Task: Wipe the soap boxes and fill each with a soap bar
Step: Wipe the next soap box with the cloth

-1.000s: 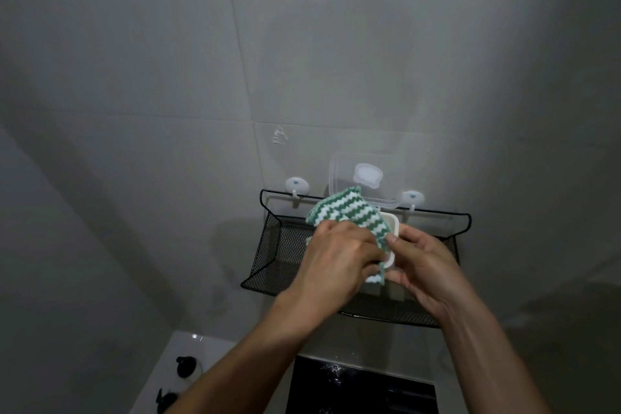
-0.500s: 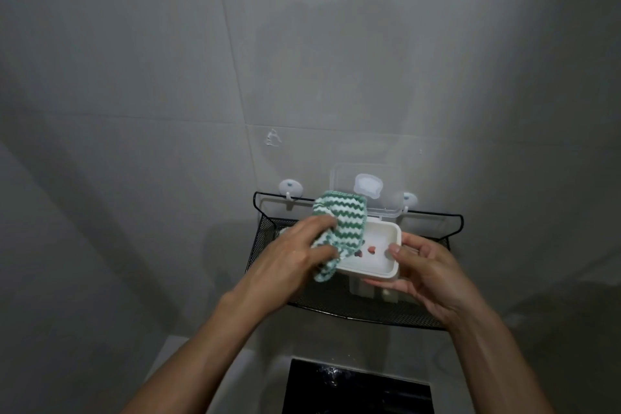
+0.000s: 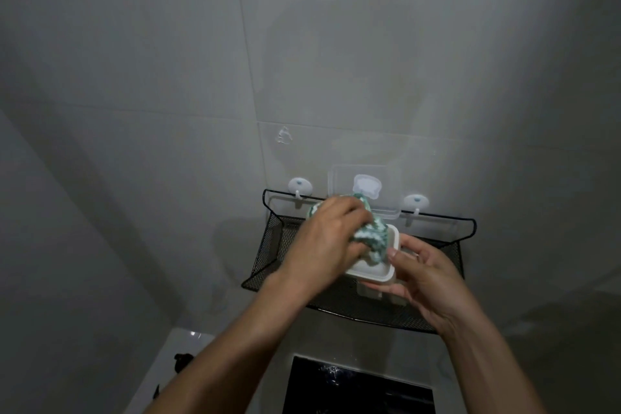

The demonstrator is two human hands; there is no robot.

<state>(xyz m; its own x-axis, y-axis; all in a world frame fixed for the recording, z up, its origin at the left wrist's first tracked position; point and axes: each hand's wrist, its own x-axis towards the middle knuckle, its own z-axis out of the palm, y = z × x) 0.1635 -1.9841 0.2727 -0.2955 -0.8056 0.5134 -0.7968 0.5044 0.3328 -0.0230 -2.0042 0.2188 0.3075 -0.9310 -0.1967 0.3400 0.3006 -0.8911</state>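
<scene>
A white soap box (image 3: 373, 267) is held above the black wire-mesh shelf (image 3: 268, 249) that hangs from two white hooks (image 3: 300, 186) on the grey tiled wall (image 3: 168, 60). The box is cradled from the right and from underneath by the right hand (image 3: 421, 274), whose fingers are curled round its near right corner, the thumb being laid along the right rim. A green and white striped cloth (image 3: 369, 235) is gripped, bunched up, by the left hand (image 3: 331, 239), the fingers being closed over it, and the cloth is pressed down into the open top of the box at its far end. The box's clear lid (image 3: 364, 190) is seen standing open behind the hands, against the wall and between the two hooks. Whether anything lies inside the box cannot be told, since the interior is covered by the cloth and the left hand. Beneath the box, on the shelf, part of a pale object is visible, but it cannot be identified. Nearer, at the bottom of the view, a black glossy panel (image 3: 356, 390) and a white surface (image 3: 188, 356) are seen.
</scene>
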